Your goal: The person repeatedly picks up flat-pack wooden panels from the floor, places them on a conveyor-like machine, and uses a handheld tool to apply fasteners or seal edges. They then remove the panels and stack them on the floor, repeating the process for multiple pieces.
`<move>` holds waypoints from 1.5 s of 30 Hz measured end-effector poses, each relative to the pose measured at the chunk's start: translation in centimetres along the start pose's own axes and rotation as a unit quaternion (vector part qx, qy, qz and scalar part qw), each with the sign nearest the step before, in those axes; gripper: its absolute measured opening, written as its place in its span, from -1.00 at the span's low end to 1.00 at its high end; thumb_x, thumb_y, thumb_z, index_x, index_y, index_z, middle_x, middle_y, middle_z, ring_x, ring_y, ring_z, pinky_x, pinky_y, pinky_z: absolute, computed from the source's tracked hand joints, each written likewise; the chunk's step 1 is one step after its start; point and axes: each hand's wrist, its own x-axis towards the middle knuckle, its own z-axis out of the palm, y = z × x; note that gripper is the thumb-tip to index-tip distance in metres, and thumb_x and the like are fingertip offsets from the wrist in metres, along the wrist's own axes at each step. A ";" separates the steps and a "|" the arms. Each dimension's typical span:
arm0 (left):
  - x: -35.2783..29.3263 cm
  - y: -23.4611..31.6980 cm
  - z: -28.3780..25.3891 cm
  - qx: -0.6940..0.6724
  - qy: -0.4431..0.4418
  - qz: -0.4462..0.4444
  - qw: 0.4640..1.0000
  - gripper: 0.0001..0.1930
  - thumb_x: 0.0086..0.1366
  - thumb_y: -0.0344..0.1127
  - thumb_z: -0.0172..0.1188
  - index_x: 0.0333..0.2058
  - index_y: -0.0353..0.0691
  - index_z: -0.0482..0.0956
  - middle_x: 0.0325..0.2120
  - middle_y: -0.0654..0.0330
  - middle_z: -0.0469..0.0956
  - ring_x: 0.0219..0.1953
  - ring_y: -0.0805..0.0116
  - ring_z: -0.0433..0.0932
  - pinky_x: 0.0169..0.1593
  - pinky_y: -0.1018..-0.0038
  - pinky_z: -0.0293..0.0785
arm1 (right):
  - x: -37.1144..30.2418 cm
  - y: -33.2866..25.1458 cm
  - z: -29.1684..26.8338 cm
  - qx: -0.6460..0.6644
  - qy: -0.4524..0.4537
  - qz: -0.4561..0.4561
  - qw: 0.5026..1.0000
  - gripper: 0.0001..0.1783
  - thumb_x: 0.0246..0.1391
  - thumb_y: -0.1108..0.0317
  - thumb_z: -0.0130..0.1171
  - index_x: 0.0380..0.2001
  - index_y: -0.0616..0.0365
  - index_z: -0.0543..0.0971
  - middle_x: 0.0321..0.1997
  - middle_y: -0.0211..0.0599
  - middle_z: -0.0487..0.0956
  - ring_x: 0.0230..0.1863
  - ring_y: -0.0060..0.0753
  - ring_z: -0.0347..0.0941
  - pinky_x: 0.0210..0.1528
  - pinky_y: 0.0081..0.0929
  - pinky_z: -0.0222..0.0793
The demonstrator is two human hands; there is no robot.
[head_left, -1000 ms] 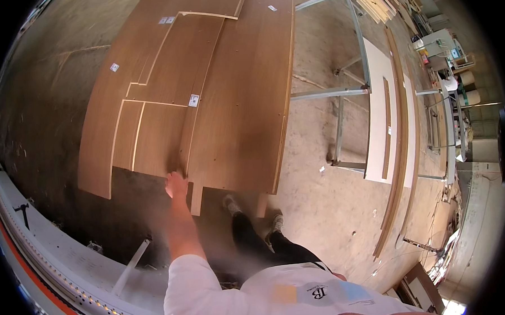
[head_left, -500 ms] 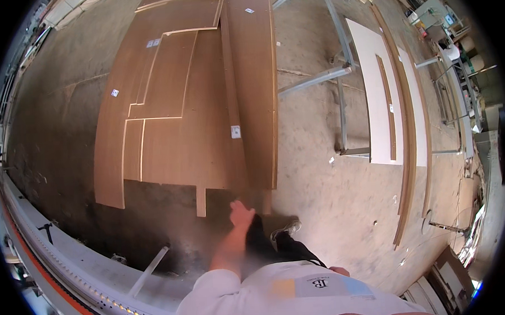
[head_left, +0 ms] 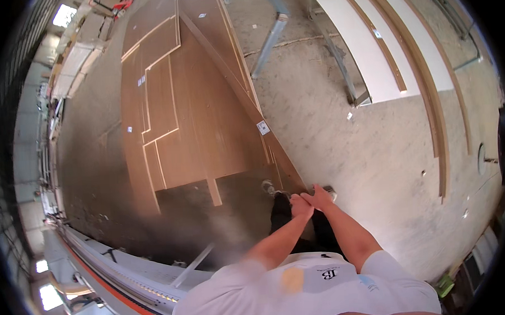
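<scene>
A long, narrow brown wood-grain board (head_left: 235,92) with a small white label slants across the stack of brown panels (head_left: 198,132). Its near end reaches past the stack to just in front of my legs. There, my left hand (head_left: 301,206) and my right hand (head_left: 320,198) are close together, closed on that end. The right fingers lie by the left thumb; the grip's underside is hidden. Several flat panels with pale edges and small labels make up the stack.
To the right, a metal frame (head_left: 275,35) stands by white panels (head_left: 361,68) carrying long brown strips (head_left: 423,77). A long machine bed with an orange edge (head_left: 108,276) runs along the lower left. My shoes (head_left: 269,186) are on the concrete floor near the stack.
My right hand has come forward to join the left at the board's end. The board's near end has swung right and toward me, off the stack. My view has turned.
</scene>
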 end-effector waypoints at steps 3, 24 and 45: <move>-3.4 2.8 2.1 -0.048 0.150 0.012 0.987 -0.40 0.19 0.01 0.32 -0.02 -0.40 0.44 -0.08 -0.11 0.53 -0.17 -0.09 0.63 -0.13 0.21 0.63 | 1.3 0.9 -0.3 -0.013 -0.084 0.036 0.996 0.05 -0.03 -0.45 0.16 0.29 0.20 0.34 0.19 0.02 0.55 0.22 0.02 0.47 0.21 -0.13 0.39; -4.6 16.6 -8.8 -0.544 -0.363 0.042 0.755 -0.54 0.44 0.01 0.13 0.11 -0.21 0.42 -0.04 0.18 0.59 0.03 0.27 0.57 0.08 0.26 0.49 | -35.0 21.4 -19.0 -0.036 0.115 0.197 0.973 -0.45 -0.25 -0.13 0.41 -0.34 0.07 0.55 -0.32 -0.15 0.66 -0.19 -0.02 0.60 -0.12 -0.14 0.49; 2.9 49.7 -12.4 -0.423 -0.380 0.274 0.776 -0.79 0.41 -0.24 0.15 -0.06 -0.15 0.45 -0.18 0.27 0.56 -0.20 0.44 0.58 -0.14 0.42 0.53 | -23.3 22.8 -26.7 0.084 0.421 0.186 0.884 -0.36 -0.23 -0.13 0.45 -0.11 -0.01 0.60 -0.22 -0.23 0.68 -0.27 -0.05 0.63 -0.18 -0.18 0.55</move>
